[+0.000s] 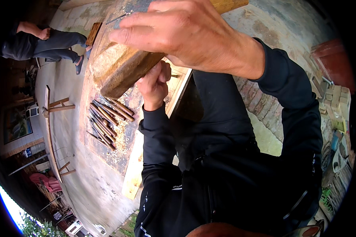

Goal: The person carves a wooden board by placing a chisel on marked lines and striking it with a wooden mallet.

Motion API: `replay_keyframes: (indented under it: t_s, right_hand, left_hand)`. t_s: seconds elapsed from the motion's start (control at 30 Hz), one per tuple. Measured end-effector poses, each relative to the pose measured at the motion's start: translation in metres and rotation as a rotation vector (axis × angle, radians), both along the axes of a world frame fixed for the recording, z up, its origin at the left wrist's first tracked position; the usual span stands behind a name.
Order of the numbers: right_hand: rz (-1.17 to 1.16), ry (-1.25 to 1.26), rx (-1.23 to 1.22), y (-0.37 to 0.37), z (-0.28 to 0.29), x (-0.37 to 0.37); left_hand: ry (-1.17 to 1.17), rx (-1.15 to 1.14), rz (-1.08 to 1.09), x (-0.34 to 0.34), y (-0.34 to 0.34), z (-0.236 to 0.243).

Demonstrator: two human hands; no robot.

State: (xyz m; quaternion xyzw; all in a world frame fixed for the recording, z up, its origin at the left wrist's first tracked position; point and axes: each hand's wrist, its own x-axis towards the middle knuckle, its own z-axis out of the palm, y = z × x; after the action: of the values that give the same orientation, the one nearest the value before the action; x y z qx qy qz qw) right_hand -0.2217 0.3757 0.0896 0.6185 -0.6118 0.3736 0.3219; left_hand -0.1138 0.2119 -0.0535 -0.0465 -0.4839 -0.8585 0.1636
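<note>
A thick piece of wood (124, 73) with a pale worked face and a dark brown side is tilted in front of me, above the workbench (122, 160). My right hand (168, 33) grips it from above, fingers stretched along its upper part and thumb hidden. Beneath its lower edge my left hand (154, 82) is closed in a fist; what it holds, if anything, is hidden. A yellowish-brown length of wood (230, 4) shows beyond my right hand; whether it joins the piece I cannot tell. Several carving chisels (106, 118) lie bunched on the bench among wood shavings (122, 132).
A thin dark rod (118, 17) lies at the bench's far end. Left of the bench stands a long narrow wooden sawhorse (50, 130). Another person (55, 41) sits at the far left. Stacked pale blocks (336, 102) and a reddish panel (334, 61) are at the right.
</note>
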Motion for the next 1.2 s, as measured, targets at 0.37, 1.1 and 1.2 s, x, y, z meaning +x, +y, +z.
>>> replay_keyframes:
  t_s: [0.37,1.1,1.2]
  right_hand:
    - [0.082,-0.32,-0.406,-0.002,0.02,-0.027]
    - [-0.038,-0.14,-0.297,-0.009,0.024,-0.025]
    - [-0.024,-0.145,-0.324,-0.018,0.016,-0.027]
  left_hand:
    - [-0.141,-0.129,-0.071,-0.017,-0.003,0.018]
    - [-0.235,-0.267,0.338,-0.033,0.024,0.036]
    - [-0.216,-0.277,0.45,-0.031,0.031,0.036]
